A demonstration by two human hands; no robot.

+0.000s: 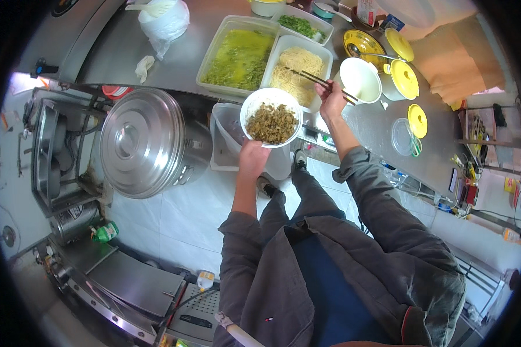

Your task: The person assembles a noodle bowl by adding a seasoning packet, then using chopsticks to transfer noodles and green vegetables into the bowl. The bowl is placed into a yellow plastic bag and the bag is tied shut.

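My left hand [255,157] grips the near rim of a white bowl [248,104] that holds brown minced food [272,123]. The bowl is held at the counter's front edge. In my right hand [332,102] is a pair of dark chopsticks [306,74], pointing left above a clear plastic tub [328,52] of pale noodles [295,71]. Just right of that hand stands a white enamel pot [361,80] without its lid. Left of the noodles, a larger tub [204,65] holds green food in yellowish liquid [241,58].
A tub of chopped greens [301,27] stands behind the noodles. Yellow-lidded pots [401,82] and a patterned yellow bowl [362,41] with a ladle are at right. A large lidded steel pot [141,141] stands at left; empty-looking plastic bins [225,156] are below the bowl.
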